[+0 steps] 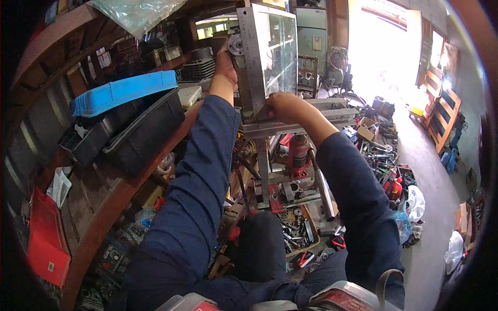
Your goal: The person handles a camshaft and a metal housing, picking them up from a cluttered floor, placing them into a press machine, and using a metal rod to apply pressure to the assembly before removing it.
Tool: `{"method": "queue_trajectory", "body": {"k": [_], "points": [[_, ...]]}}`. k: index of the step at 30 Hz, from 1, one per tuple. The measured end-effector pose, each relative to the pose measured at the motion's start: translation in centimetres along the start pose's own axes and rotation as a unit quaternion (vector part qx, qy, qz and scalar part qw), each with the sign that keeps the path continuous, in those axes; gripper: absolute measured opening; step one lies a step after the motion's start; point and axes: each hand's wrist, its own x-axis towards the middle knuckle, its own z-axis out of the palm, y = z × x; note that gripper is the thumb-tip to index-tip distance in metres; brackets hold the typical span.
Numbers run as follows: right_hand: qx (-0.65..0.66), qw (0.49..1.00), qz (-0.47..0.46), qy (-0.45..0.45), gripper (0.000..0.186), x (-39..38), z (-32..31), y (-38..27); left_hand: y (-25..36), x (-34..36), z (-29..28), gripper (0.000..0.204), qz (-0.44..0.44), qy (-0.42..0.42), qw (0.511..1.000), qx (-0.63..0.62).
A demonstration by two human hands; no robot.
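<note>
A wide steel ruler [252,57] with graduations along its edge stands upright in front of me, against a dark metal upright [242,85]. A round metal flange with holes [236,45] shows near the top of that upright. My left hand [226,67] is wrapped round the upright's left side, below the flange; some fingers are hidden behind it. My right hand [288,108] is closed at the ruler's lower right edge, just above a horizontal steel bar [275,128]. Under the bar, a red bottle jack [298,155] stands in the metal frame.
On the wooden shelf [98,207] at left are black bins [148,129], a blue tray [127,92] and a red folder-like item [47,238]. A box of metal parts [301,230] lies below. Tools and parts crowd the floor at right, beside a walkway [430,181].
</note>
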Motion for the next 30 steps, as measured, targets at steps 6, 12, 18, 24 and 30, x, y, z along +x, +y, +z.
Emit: {"method": "queue_trajectory", "body": {"k": [6, 12, 18, 24, 30], "points": [[0.011, 0.998, 0.003, 0.067, 0.030, -0.8, 0.0, -1.7, 0.3, -0.7, -0.2, 0.036, -0.022, -0.031, 0.999, -0.008], [-0.003, 0.999, 0.049, 0.018, 0.035, -0.2, 0.1, -1.1, -0.2, -0.5, 0.5, 0.041, 0.015, 0.059, 0.997, 0.037], [-0.008, 1.000, 0.023, 0.008, 0.038, 0.4, 0.4, -0.4, -0.6, -0.5, 0.8, 0.041, 0.005, 0.042, 0.999, 0.018], [0.019, 0.999, 0.029, 0.030, 0.036, 0.5, 0.0, -1.5, 0.3, 0.2, -0.9, 0.046, 0.007, 0.012, 1.000, 0.021], [-0.009, 0.999, 0.016, 0.050, 0.037, 0.2, 0.8, -0.5, -0.5, 0.2, -0.3, 0.040, -0.010, 0.004, 1.000, 0.013]]}}
